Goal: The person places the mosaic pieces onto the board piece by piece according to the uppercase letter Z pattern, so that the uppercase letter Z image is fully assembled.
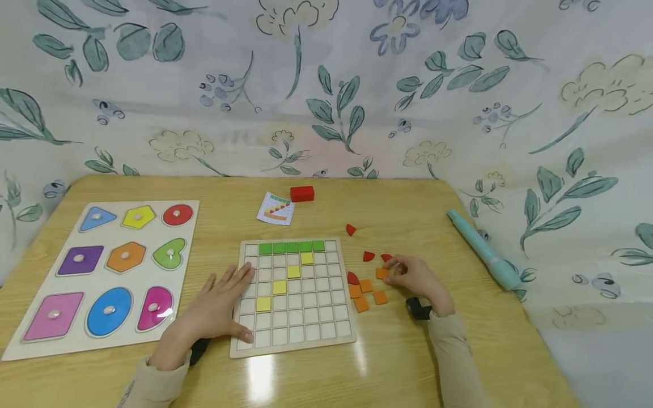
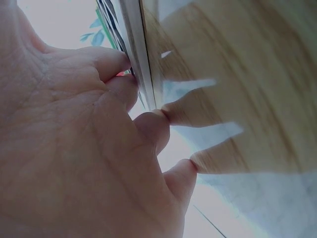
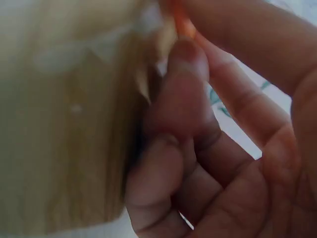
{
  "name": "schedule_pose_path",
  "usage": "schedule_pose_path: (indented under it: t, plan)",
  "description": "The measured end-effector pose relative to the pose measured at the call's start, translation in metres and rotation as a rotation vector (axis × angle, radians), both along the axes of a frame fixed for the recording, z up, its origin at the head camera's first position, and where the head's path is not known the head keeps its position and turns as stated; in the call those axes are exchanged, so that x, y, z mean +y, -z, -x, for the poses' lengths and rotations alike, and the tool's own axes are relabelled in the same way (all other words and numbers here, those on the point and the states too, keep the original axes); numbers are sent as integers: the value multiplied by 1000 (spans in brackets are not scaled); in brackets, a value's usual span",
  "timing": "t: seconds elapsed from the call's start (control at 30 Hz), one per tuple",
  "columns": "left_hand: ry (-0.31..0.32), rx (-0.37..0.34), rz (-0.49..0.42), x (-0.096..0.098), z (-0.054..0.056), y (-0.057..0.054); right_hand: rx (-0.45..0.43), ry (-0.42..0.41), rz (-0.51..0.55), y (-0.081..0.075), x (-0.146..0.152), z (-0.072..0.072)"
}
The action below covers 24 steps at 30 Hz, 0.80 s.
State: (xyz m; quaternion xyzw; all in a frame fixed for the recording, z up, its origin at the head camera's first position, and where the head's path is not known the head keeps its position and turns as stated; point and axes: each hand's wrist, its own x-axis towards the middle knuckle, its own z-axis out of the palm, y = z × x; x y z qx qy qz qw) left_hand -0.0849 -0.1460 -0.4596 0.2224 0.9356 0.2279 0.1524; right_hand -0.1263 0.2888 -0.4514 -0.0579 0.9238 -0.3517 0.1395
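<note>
My left hand lies spread over the left edge of a wooden grid board, its fingers straight. In the left wrist view, fingertips of that hand touch the board's edge and the table. The board bears a row of green square tiles near its top and a slanting line of yellow square tiles. Right of the board, my right hand pinches an orange square tile between thumb and finger; a sliver of orange shows in the right wrist view. Several orange tiles and red quarter-round pieces lie nearby.
Behind the board lie a small pattern card and a red block. A knobbed shape puzzle takes up the table's left side. Along the right edge lies a teal wand-shaped object. A floral cloth hangs behind the table.
</note>
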Motion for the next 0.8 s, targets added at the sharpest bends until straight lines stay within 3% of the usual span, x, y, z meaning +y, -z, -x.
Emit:
schedule_pose_path:
  t: [0.5,0.63,0.8]
  plan:
    - [-13,-19,32,0,-4,-9,140,47,-39,2,-21,1]
    - [-4,-6,40,2,-3,-10,126,25,0,-1,-28,1]
    - [-3,-14,46,2,-4,-9,23,-101,109,0,-52,-3]
